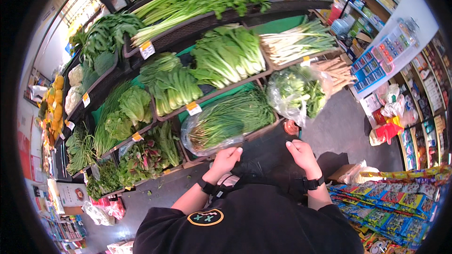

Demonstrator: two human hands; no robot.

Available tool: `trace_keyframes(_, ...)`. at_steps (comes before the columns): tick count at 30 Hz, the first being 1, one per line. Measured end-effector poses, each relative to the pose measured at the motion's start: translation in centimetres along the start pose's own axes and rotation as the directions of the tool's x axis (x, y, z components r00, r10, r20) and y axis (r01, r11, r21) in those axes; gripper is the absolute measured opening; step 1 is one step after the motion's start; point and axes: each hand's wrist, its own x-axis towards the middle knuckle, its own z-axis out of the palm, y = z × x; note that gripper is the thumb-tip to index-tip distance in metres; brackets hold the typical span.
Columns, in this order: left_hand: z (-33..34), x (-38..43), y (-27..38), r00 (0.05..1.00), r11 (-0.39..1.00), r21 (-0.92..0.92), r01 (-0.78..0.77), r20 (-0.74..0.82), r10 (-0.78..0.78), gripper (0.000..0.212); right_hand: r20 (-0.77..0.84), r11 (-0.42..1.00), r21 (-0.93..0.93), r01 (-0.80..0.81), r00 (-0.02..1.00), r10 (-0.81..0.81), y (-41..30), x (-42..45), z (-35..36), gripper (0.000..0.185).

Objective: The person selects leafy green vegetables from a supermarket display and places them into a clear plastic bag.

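Note:
My left hand (227, 159) is closed with the thumb on top, just below the front edge of the vegetable rack. My right hand (302, 153) is closed the same way, farther right. Stretched between them hangs a black plastic sheet, apparently a bag (266, 155); its lower part merges with my dark clothing. Nearest my left hand lie thin green chives (226, 120) on clear plastic in a crate. Beyond my right hand, a clear plastic bag of leafy greens (300, 93) sits at the rack's corner. A reddish round object (291, 127) shows beneath it.
Tiered crates hold celery (197, 0), romaine-like lettuce (229, 54), scallions (300, 40) and red-green amaranth (146, 160). Shelves of packaged goods (423, 74) line the right. Hanging snack packets (388, 201) stand close at lower right. Plastic bags (104, 211) lie on the floor at left.

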Motion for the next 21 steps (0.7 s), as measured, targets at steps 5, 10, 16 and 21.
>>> trace_keyframes(5, 6.9, 3.4, 3.9, 0.989, 0.991, 0.131, 0.024, 0.140, -0.042, 0.034, -0.101, 0.960, 0.102, -0.261, 0.957, 0.271, 4.9, -4.6, -7.3, 0.045)
trace_keyframes(10, 11.8, 9.7, 5.0, 0.980, 0.998, -0.038, 0.041, 0.197, -0.032, 0.015, -0.249, 0.968, 0.075, -0.238, 0.936, 0.249, 8.3, -5.9, -10.3, 0.026)
trace_keyframes(16, 17.5, 19.9, 3.7, 0.953, 0.958, -0.268, 0.098, 0.304, -0.012, 0.048, -0.287, 0.950, 0.170, -0.262, 0.909, 0.302, 11.8, -3.4, -13.3, 0.022)
trace_keyframes(21, 21.6, 26.9, 6.2, 0.919, 0.815, -0.490, 0.310, 0.376, -0.124, 0.082, -0.305, 0.914, 0.029, -0.405, 0.867, 0.394, 10.7, 1.4, -18.3, 0.023)
